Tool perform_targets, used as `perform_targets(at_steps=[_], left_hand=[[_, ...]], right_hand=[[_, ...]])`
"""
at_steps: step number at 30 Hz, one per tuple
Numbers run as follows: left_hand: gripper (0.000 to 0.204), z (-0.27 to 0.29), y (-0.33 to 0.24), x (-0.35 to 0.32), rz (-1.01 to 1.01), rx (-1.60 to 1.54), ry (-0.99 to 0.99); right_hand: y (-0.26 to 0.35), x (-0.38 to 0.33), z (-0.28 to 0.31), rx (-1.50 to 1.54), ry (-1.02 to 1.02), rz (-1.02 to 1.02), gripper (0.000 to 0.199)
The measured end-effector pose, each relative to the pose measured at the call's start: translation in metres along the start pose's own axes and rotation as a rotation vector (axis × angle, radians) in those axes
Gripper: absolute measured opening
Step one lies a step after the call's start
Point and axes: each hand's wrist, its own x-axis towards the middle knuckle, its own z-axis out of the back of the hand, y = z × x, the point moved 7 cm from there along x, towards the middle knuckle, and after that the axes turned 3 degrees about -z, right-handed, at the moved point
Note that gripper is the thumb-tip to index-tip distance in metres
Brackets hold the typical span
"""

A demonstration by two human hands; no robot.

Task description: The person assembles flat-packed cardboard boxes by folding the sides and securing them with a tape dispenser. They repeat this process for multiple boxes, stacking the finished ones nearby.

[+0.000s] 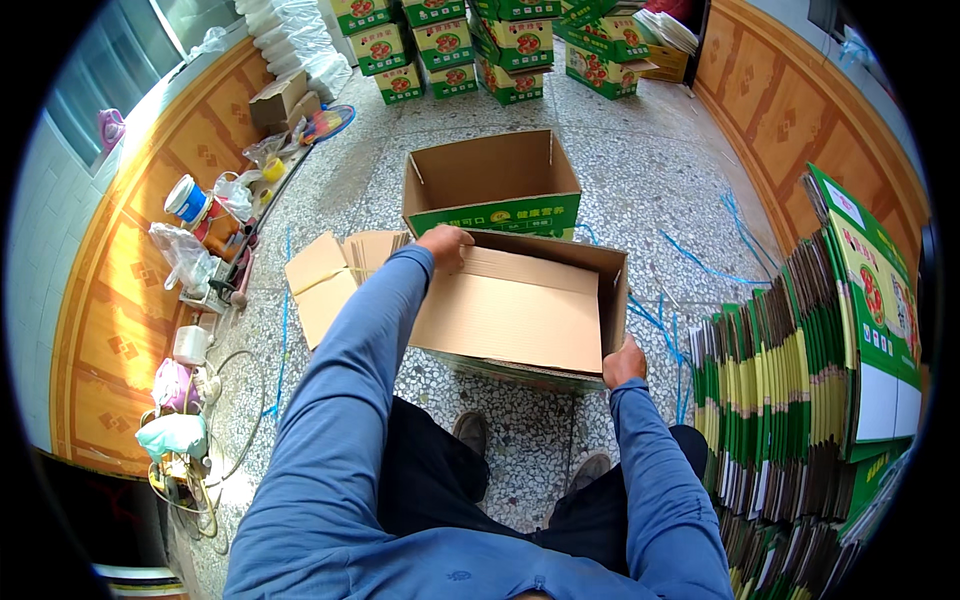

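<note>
An open cardboard box (613,290) is in front of me, held at two corners. My left hand (445,247) is closed at its far left corner, thumb toward the inside. My right hand (625,363) grips the near right corner, fingers wrapped round the edge. A plain brown cardboard sheet (520,305) lies inside the box and covers most of its opening. Just beyond stands a second open box (492,217) with a green printed side, brown inside. Flat brown cardboard pieces (322,285), some tied with a yellow strip, lie left of the held box, partly behind my left forearm.
Tall stacks of flattened green cartons (770,380) stand close on my right. Made-up green boxes (445,45) are piled at the back. Blue straps (715,265) lie on the speckled floor. Bags, a bucket (187,199) and cables line the left wall.
</note>
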Motion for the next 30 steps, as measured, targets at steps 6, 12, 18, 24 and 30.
perform_targets(at_steps=[6, 12, 18, 24, 30], left_hand=[[0.015, 0.034, -0.003, -0.019, 0.202, 0.063, -0.651], [0.042, -0.005, 0.046, -0.074, 0.597, -0.264, -0.491], [0.047, -0.111, 0.092, -0.142, 0.67, -0.211, 0.031], [0.032, -0.078, 0.046, -0.13, 0.497, -0.206, -0.14], [0.031, 0.028, 0.015, -0.166, 0.452, -0.375, -0.208]], right_hand=[[0.006, -0.004, 0.006, 0.125, -0.01, 0.104, 0.031], [0.004, -0.002, 0.007, 0.012, 0.013, 0.035, 0.032], [0.006, -0.004, -0.009, 0.072, 0.009, 0.036, 0.035], [-0.022, 0.025, 0.002, 0.084, -0.051, 0.378, 0.018], [-0.042, 0.031, 0.097, 0.266, 0.006, 0.334, 0.022]])
